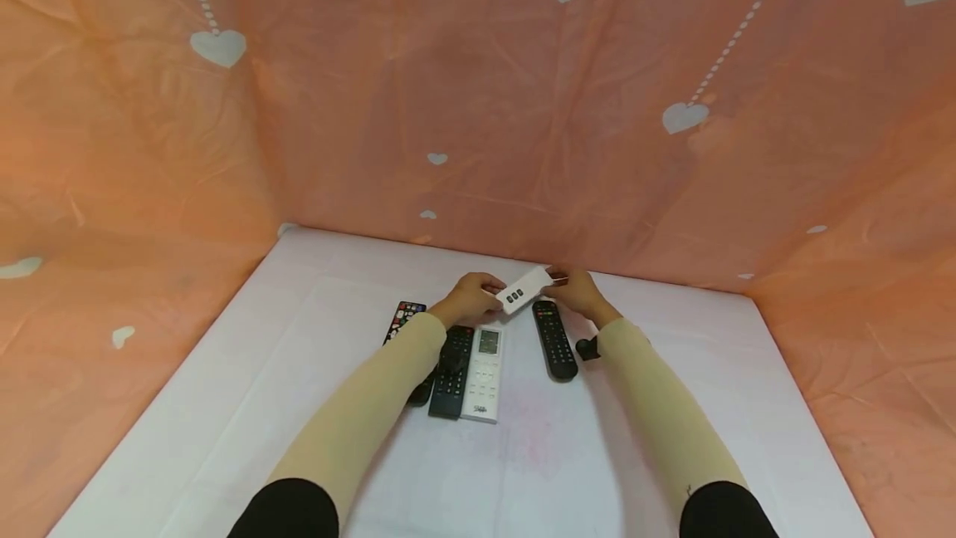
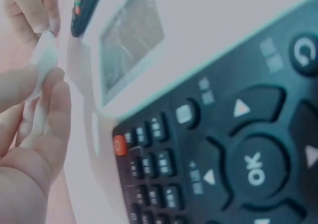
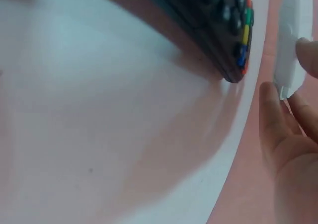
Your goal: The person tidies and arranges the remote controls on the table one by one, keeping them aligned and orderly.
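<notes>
a small white remote [image 1: 524, 289] with three dark buttons is held in the air just above the centre of the head view, over a white tabletop [image 1: 224, 405]. it is pinched at both ends: the left hand [image 1: 469, 297] grips its lower left end, and the right hand [image 1: 575, 289] grips its upper right end, so that it is slung slantwise between them with the button side turned up toward the camera. in the left wrist view, at the upper left, the fingertips [image 2: 49, 85] of the left hand are seen curled round a pale rounded edge, which appears to be that end of the remote. in the right wrist view, at the right edge, the fingers [image 3: 271, 105] of the right hand are closed on the white casing [image 3: 293, 35].

below the hands in the head view, other remotes lie flat on the table in a rough row: a black remote with coloured buttons [image 1: 403, 318] at left, partly hidden by the left sleeve; a long black remote [image 1: 451, 372]; a white remote with a screen [image 1: 484, 372] just beside it; and a black remote [image 1: 554, 339] to the right, apart from the rest. a small dark object [image 1: 587, 349] sits by the right wrist; what it is cannot be told. an orange cloth with white hearts [image 1: 478, 106] fills the background.
</notes>
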`<act>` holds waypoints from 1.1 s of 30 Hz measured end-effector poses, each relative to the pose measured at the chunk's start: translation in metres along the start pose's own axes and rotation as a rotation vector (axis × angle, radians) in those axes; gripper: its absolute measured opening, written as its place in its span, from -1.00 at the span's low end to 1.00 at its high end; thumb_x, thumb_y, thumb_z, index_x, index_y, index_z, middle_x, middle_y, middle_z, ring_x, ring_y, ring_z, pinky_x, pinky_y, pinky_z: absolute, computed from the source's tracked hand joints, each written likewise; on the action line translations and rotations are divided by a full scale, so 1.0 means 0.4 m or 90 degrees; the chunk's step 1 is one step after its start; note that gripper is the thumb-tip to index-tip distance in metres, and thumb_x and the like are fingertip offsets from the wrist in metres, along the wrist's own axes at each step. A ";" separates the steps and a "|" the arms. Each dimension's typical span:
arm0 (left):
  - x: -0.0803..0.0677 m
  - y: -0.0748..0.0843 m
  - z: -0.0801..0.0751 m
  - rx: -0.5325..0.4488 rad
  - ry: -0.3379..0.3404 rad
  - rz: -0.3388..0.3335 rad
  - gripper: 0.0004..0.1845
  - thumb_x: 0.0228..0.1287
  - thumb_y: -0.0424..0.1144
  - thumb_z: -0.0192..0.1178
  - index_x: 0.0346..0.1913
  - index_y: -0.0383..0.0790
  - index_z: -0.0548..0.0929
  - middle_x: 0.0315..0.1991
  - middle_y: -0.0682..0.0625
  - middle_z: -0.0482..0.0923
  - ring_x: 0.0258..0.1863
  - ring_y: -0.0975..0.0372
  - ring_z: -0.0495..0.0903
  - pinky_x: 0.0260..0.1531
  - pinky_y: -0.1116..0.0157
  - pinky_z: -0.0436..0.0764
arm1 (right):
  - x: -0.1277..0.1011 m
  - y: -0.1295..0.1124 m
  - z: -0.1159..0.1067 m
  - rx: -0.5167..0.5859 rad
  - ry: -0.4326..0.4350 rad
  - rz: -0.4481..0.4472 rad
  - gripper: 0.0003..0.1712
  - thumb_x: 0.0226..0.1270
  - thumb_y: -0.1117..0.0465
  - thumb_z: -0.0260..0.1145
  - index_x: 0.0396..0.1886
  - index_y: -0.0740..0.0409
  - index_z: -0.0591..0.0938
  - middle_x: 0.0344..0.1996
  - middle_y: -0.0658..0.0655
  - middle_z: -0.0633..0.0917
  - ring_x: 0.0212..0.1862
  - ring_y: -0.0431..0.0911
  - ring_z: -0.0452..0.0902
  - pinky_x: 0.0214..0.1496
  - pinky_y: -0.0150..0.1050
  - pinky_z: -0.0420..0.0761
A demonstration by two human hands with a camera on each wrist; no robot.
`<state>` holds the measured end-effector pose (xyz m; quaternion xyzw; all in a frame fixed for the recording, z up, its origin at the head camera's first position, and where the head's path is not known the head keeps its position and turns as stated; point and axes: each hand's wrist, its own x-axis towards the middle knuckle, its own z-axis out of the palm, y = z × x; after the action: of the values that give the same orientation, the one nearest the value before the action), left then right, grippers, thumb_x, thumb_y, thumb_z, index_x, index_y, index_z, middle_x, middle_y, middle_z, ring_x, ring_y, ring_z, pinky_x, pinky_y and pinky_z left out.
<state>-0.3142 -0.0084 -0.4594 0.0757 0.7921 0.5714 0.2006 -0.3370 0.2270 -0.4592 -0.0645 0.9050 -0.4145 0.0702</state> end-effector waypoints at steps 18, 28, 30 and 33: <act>-0.030 0.014 0.009 0.065 0.029 0.030 -0.43 0.05 -0.34 0.42 0.20 -0.15 0.56 0.10 -0.13 0.56 0.01 0.10 0.58 -0.08 0.25 0.61 | -0.073 0.000 -0.031 0.065 -0.009 -0.017 -0.36 0.21 0.30 0.35 0.29 0.33 0.42 0.20 0.39 0.49 0.22 0.24 0.43 0.24 0.05 0.48; -0.034 0.009 -0.013 0.057 0.036 0.060 -0.46 0.17 -0.30 0.35 0.24 -0.22 0.52 0.15 -0.17 0.57 0.12 0.05 0.58 0.03 0.20 0.61 | -0.141 -0.008 -0.040 0.094 -0.006 -0.029 -0.39 0.18 0.33 0.37 0.25 0.29 0.46 0.07 0.36 0.55 -0.12 -0.03 0.59 -0.16 -0.36 0.61; -0.040 0.011 -0.019 0.062 0.032 0.063 -0.46 0.20 -0.27 0.33 0.26 -0.21 0.51 0.17 -0.17 0.56 0.16 0.05 0.55 0.05 0.20 0.60 | -0.164 -0.013 -0.041 0.116 -0.010 -0.032 -0.40 0.17 0.35 0.37 0.23 0.33 0.45 0.07 0.36 0.54 -0.18 -0.14 0.57 -0.21 -0.42 0.59; -0.047 0.016 -0.028 0.064 0.030 0.073 -0.48 0.24 -0.25 0.30 0.27 -0.21 0.50 0.17 -0.19 0.55 0.17 0.04 0.54 0.04 0.21 0.61 | -0.197 -0.025 -0.039 0.146 -0.023 -0.037 -0.39 0.17 0.37 0.36 0.24 0.37 0.42 0.07 0.37 0.52 -0.23 -0.26 0.56 -0.23 -0.44 0.60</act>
<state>-0.3025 -0.0228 -0.4462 0.1178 0.8186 0.5431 0.1450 -0.2618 0.2459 -0.4359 -0.0897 0.8479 -0.5160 0.0816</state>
